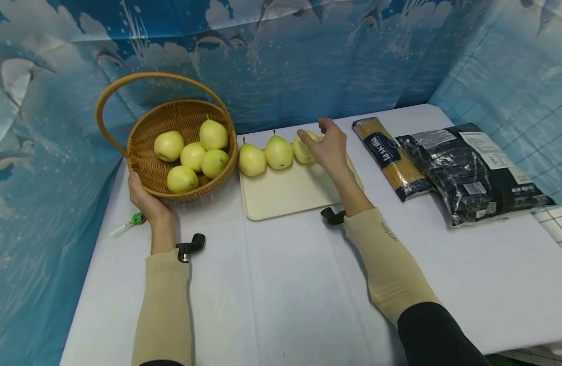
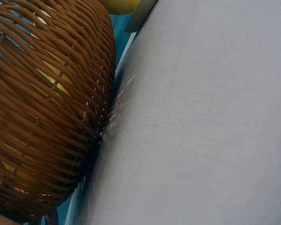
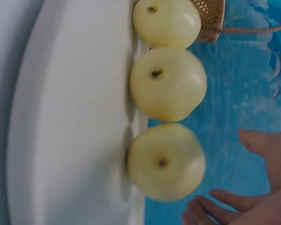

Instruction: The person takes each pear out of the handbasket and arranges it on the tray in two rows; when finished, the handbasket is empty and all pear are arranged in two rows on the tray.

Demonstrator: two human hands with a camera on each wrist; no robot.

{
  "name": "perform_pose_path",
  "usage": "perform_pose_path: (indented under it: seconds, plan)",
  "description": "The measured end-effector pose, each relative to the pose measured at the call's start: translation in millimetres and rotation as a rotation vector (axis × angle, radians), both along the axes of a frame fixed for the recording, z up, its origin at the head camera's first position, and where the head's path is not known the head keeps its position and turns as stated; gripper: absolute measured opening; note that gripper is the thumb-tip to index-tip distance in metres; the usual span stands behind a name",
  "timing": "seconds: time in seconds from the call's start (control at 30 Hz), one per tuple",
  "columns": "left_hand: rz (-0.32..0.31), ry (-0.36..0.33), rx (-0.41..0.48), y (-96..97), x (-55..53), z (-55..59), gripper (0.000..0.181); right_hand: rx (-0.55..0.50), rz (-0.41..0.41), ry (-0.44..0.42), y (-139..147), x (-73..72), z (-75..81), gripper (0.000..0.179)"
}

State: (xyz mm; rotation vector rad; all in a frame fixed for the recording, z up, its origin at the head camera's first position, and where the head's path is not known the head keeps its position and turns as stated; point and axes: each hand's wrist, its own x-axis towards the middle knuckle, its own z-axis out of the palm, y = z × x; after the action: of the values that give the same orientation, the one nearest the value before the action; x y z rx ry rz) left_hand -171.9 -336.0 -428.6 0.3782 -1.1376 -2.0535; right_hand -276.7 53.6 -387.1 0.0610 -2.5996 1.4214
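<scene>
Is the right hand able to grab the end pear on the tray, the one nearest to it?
Probably yes: the right hand is open just beside the end pear, and nothing seems to stand between them. The middle pear sits close on the other side, so it may be tighter there.

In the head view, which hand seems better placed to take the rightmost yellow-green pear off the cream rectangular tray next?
Probably the right hand, spread open beside that pear. The left hand touches the brown wicker basket, farther from the pear.
</scene>
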Motion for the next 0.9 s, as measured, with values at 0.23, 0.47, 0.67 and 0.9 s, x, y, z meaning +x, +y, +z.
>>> perform_pose_path:
  seconds: [0.23,0.47,0.67,0.9]
  plan:
    - [0.006,-0.003,-0.008,1.0,-0.8,1.6,0.044,-0.07,0.126,0.131,-27,20.9,26.6,0.067]
    - [0.02,-0.01,-0.01,0.9,0.0,1.1,0.045,-0.167,0.263,0.12,-63,40.8,46.8,0.061]
    - [0.023,-0.028,0.014,-0.3,0.1,3.8,0.043,-0.243,0.442,0.05,-98,55.1,57.1,0.056]
    - [0.039,-0.039,0.016,0.4,-1.7,0.7,0.043,-0.288,0.498,-0.077,-134,61.0,62.1,0.052]
